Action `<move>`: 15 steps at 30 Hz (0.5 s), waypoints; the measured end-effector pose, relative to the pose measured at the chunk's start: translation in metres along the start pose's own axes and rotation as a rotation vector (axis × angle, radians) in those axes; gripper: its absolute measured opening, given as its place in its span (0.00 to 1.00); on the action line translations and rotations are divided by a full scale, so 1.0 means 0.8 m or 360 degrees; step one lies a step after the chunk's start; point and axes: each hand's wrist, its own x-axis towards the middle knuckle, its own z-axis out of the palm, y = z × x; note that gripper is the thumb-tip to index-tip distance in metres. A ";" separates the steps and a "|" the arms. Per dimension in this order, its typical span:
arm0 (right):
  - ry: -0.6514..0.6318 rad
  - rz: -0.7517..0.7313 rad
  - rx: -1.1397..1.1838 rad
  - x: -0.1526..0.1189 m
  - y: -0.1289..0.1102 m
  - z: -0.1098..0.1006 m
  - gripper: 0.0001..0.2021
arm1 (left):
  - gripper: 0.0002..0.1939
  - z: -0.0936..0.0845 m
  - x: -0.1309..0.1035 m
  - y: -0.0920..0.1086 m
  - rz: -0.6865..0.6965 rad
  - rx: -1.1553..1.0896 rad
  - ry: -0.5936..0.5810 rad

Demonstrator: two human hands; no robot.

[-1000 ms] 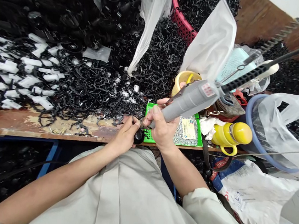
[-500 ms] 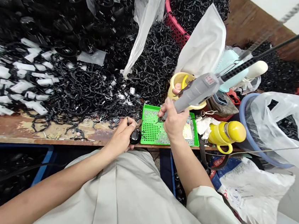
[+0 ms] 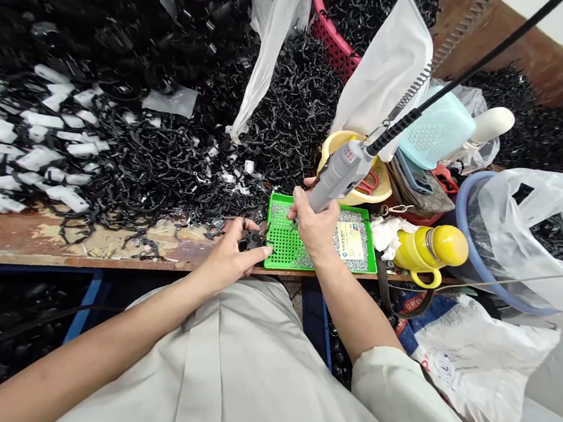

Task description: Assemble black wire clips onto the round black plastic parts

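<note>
frame centre | black part (image 3: pixel 252 239) held in left hand (image 3: pixel 231 251) | grey power tool (image 3: pixel 338 177) clasped in right hand (image 3: pixel 316 229) over green tray (image 3: pixel 283 254)

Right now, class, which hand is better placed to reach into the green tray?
Probably the right hand: gripping the grey tool, it's over the green tray; the left hand is at a black part.

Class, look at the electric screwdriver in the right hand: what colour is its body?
Grey; the electric screwdriver shows best in the head view.
</note>
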 end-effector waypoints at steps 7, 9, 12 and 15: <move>0.0015 0.0012 0.0057 -0.004 0.004 0.001 0.16 | 0.23 0.001 -0.001 -0.005 0.0023 0.0087 -0.0012; 0.0002 -0.0002 0.0023 -0.004 0.003 0.000 0.18 | 0.23 0.001 -0.002 -0.005 0.0031 0.0068 -0.0002; 0.0038 -0.0085 0.0027 -0.006 -0.007 0.002 0.21 | 0.24 0.002 -0.002 -0.005 0.0030 0.0044 0.0001; 0.0114 -0.0169 0.0180 -0.016 -0.027 0.010 0.22 | 0.24 0.002 -0.002 -0.006 0.0045 0.0020 -0.0006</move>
